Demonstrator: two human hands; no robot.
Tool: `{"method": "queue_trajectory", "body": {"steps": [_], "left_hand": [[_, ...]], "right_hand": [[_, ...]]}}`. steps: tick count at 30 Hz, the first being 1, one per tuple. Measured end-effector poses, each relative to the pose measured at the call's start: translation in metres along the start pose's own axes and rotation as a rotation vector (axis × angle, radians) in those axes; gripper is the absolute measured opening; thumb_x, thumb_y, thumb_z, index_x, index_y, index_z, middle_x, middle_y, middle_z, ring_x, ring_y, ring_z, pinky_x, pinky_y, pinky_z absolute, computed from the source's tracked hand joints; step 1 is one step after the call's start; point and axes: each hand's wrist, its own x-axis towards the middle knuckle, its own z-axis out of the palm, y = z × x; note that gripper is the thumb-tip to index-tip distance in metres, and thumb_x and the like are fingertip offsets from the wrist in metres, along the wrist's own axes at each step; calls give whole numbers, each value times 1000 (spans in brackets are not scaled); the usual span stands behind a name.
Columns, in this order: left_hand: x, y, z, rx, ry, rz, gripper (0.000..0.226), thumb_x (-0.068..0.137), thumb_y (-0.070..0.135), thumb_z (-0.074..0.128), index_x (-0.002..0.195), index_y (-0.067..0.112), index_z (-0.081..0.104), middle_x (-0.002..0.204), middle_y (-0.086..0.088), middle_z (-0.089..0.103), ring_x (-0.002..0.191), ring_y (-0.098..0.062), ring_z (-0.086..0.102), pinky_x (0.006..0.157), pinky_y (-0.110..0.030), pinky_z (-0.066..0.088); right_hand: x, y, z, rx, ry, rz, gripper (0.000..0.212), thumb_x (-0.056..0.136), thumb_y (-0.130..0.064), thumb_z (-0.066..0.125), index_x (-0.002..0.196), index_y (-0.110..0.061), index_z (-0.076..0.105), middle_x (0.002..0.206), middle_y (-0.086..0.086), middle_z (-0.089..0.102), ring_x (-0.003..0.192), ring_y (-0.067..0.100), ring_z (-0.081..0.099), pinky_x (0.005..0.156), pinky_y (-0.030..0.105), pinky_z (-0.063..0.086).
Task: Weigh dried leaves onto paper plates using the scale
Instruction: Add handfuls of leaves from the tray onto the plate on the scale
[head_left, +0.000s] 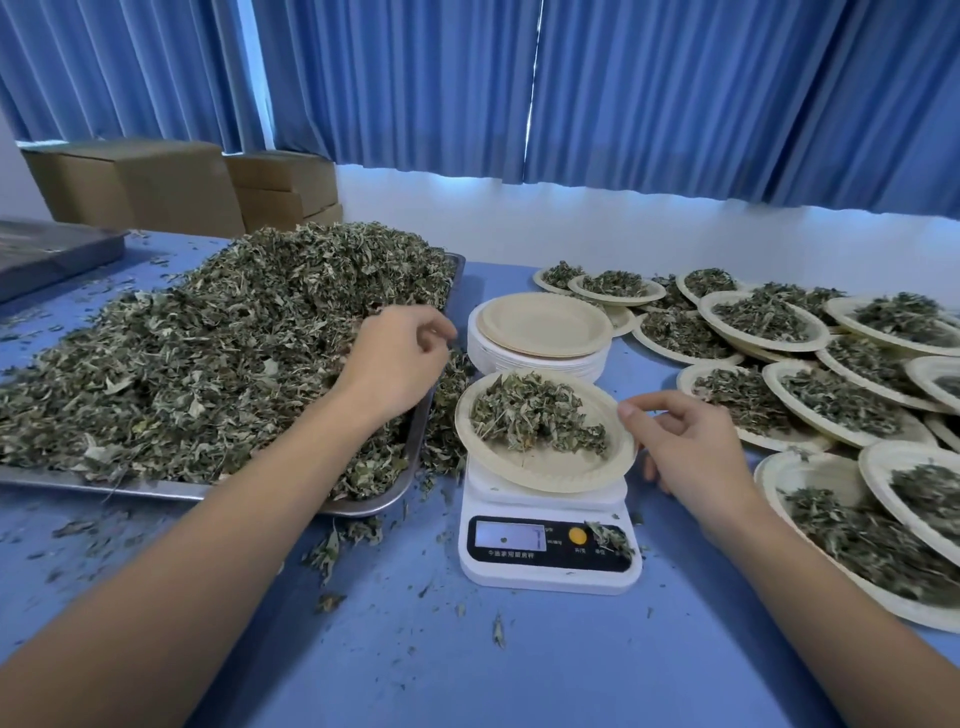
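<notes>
A white digital scale (550, 566) stands on the blue table in front of me. A paper plate (550, 470) with a heap of dried leaves sits tilted above its platform. My right hand (685, 447) pinches that plate's right rim between thumb and fingers. My left hand (397, 358) hovers over the right edge of a big pile of dried leaves (208, 353) on a metal tray (363, 506), its fingers loosely curled; whether it holds leaves I cannot tell. A stack of empty paper plates (543, 332) stands behind the scale.
Several filled paper plates (810, 384) overlap across the table's right side. Loose leaf bits litter the table, and some lie on the scale's panel (613, 538). Cardboard boxes (171, 182) and a second tray (52, 254) are at the far left. Blue curtains hang behind.
</notes>
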Motion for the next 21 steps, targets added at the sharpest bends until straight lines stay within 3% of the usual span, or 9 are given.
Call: {"method": "queue_trajectory", "body": {"steps": [3,8,11,16,21], "left_hand": [[-5,5,11,86,-200,17,14,93,20,66,101,24,76,79,10,70,77,-9,66,77,-30,56],[-7,17,13,153,-247,24,16,91,30,69,76,30,75,68,15,71,70,-7,66,66,-27,51],[-9,24,16,156,-347,18,10,90,29,72,80,28,76,61,14,66,62,-8,60,64,-27,47],[-3,34,22,37,-289,26,7,91,22,72,95,19,77,63,4,66,54,-5,52,61,-25,43],[24,75,31,-145,-281,6,3,89,20,75,90,22,78,67,3,70,48,-2,53,53,-22,44]], "right_hand": [[-2,-2,-2,16,3,13,11,97,-29,70,91,-19,72,51,2,60,44,17,52,43,19,38],[-4,-7,-1,35,-29,33,5,95,-21,72,96,-16,70,51,2,60,43,16,54,43,23,40],[-4,-9,-2,30,-37,56,6,93,-14,73,98,-15,70,55,4,65,41,15,55,42,24,41],[6,-18,-16,50,12,116,7,90,-7,74,96,-9,73,51,2,62,38,14,51,42,25,42],[30,-36,-59,10,73,127,2,89,-10,76,91,-9,75,47,-1,60,37,13,51,44,24,46]]}}
